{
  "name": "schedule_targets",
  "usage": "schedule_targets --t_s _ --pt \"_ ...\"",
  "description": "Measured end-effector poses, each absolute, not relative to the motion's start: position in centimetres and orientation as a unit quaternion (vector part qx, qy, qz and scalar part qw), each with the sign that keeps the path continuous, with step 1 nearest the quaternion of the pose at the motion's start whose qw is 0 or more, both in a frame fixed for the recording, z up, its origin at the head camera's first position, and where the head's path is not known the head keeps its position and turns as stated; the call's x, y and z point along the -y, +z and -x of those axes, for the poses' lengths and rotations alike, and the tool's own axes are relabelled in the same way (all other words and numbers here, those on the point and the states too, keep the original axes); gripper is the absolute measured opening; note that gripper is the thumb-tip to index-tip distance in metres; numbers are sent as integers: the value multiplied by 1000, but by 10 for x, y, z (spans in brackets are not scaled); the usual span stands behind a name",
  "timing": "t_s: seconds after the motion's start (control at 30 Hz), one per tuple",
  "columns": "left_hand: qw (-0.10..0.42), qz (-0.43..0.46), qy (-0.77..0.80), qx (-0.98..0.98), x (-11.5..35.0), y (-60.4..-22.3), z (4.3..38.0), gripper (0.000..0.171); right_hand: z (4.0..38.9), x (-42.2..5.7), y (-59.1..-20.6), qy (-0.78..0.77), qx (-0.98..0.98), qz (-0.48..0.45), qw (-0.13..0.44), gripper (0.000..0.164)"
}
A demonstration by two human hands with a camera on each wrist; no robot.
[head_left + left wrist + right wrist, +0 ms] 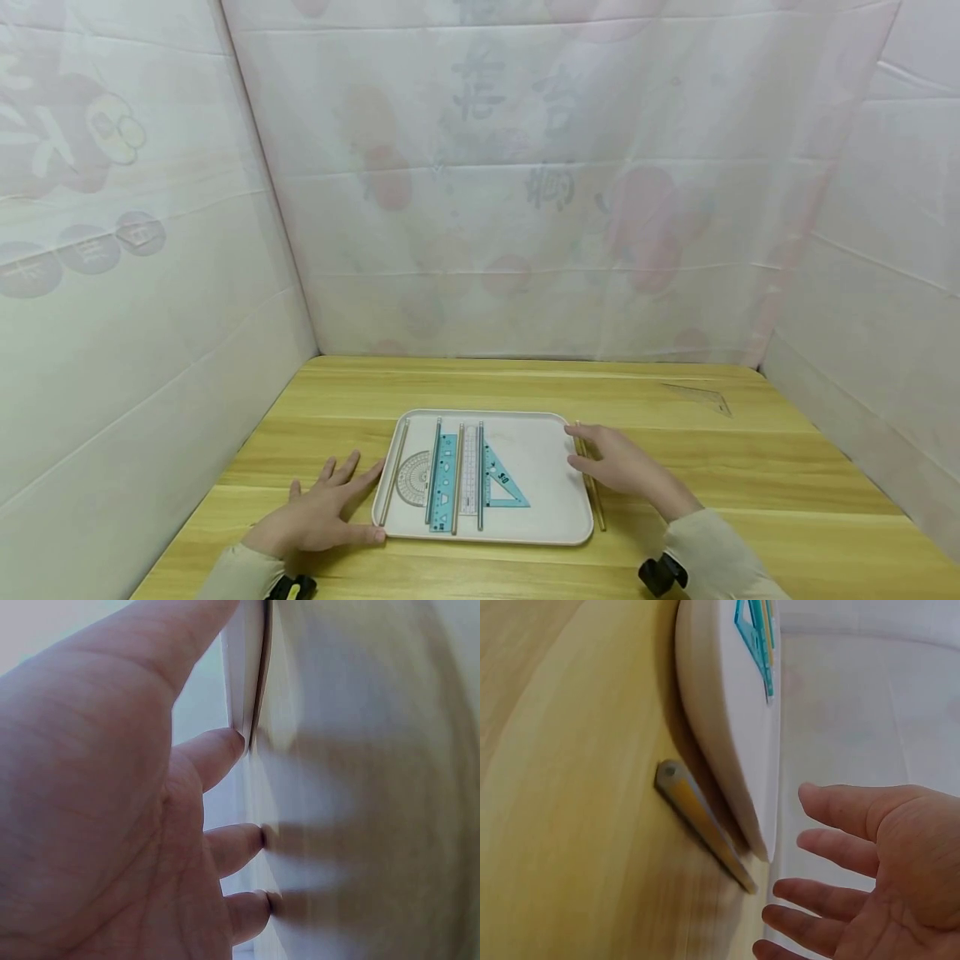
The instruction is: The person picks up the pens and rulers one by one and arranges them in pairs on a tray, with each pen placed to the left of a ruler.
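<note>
A white tray lies on the table, holding a clear protractor, a blue ruler, a clear ruler, a blue set square and several pencils. My left hand spreads its fingers at the tray's left side, thumb by the front corner; in the left wrist view a fingertip meets the rim. A gold pencil lies on the table just right of the tray. Over its far part hovers my right hand, fingers extended and holding nothing; the right wrist view shows the pencil below it.
A clear set square lies on the wooden table at the far right. Pale printed cloth walls stand along the table's back and both sides.
</note>
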State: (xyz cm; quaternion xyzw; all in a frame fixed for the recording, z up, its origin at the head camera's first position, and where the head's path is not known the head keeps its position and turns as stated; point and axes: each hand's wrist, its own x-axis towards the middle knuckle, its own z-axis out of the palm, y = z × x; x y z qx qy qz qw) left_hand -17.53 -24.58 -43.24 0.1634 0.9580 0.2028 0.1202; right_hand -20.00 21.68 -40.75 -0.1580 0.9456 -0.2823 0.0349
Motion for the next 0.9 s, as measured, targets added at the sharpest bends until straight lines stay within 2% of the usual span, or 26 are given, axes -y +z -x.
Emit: schedule_targets --t_s 0.9 --pt "120 -165 203 -958 245 -432 175 106 203 -232 -415 -271 -951 148 24 45"
